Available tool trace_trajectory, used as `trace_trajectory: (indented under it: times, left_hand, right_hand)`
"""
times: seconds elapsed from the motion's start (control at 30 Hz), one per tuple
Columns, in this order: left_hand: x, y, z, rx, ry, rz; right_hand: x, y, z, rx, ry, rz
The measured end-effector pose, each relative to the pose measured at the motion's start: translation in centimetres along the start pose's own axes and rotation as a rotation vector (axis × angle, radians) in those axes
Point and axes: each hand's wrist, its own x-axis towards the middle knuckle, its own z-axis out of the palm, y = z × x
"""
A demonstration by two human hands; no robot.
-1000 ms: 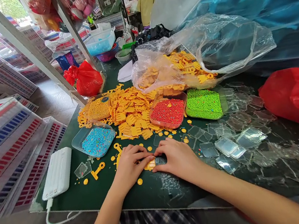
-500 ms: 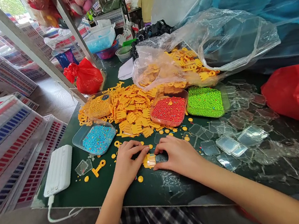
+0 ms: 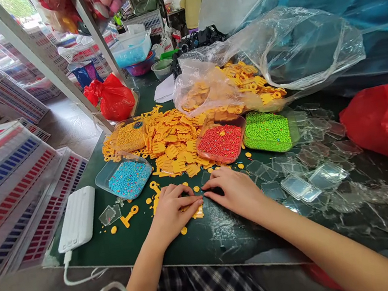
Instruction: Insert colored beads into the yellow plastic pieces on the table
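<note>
My left hand [image 3: 174,213] rests low over the table, its thumb and index finger pinched together. Whatever the pinch holds is too small to make out. Below those fingers lies a yellow plastic piece with slots [image 3: 198,212], partly covered by the hand. Just right of it, my right hand [image 3: 231,190] has thumb and index fingertips close together, almost meeting the left fingertips; anything between them is hidden. Small yellow discs [image 3: 196,189] lie around the hands. A yellow part with a ring end [image 3: 130,217] is left of my left hand.
Behind the hands are trays of blue beads [image 3: 128,178], red beads [image 3: 221,142] and green beads [image 3: 268,132], with a heap of yellow pieces [image 3: 170,139]. Clear plastic covers [image 3: 300,188] spread at right. A white power bank [image 3: 77,218] with cable lies left. A person [image 3: 193,2] is in the background.
My right hand has moved off the yellow piece, slightly up and right. My left hand has slid right, so its fingers now cover more of the piece.
</note>
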Motion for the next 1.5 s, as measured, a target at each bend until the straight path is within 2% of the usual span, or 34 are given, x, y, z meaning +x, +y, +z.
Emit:
trace_trajectory:
  times: [0.27, 0.43, 0.67, 0.9, 1.1, 1.33, 1.4, 1.5]
  left_hand:
    - [-0.1, 0.3, -0.6, -0.052, 0.015, -0.067]
    - [-0.1, 0.3, -0.7, -0.029, 0.109, -0.165]
    - [-0.1, 0.4, -0.7, -0.046, 0.07, -0.142]
    - [0.2, 0.2, -0.6, 0.03, 0.175, -0.218]
    - [1.1, 0.0, -0.1, 0.074, 0.081, -0.192]
    - [1.5, 0.1, -0.1, 0.117, 0.054, -0.137]
    - [1.3, 0.2, -0.5, 0.117, 0.106, -0.121]
    - [0.5, -0.2, -1.8, 0.13, 0.282, -0.118]
  right_hand:
    - [0.3, -0.1, 0.6, 0.002, 0.001, -0.045]
    - [0.4, 0.0, 0.9, 0.003, 0.029, -0.089]
    - [0.5, 0.0, 1.4, 0.036, 0.028, -0.124]
    - [0.7, 0.3, 1.0, 0.037, 0.053, -0.074]
    - [0.6, 0.6, 0.8, 0.028, 0.062, -0.125]
    - [0.1, 0.0, -0.3, -0.045, -0.004, -0.261]
    - [-0.1, -0.2, -0.5, -0.074, -0.033, -0.344]
    - [-0.2, -0.4, -0.6, -0.102, -0.07, -0.421]
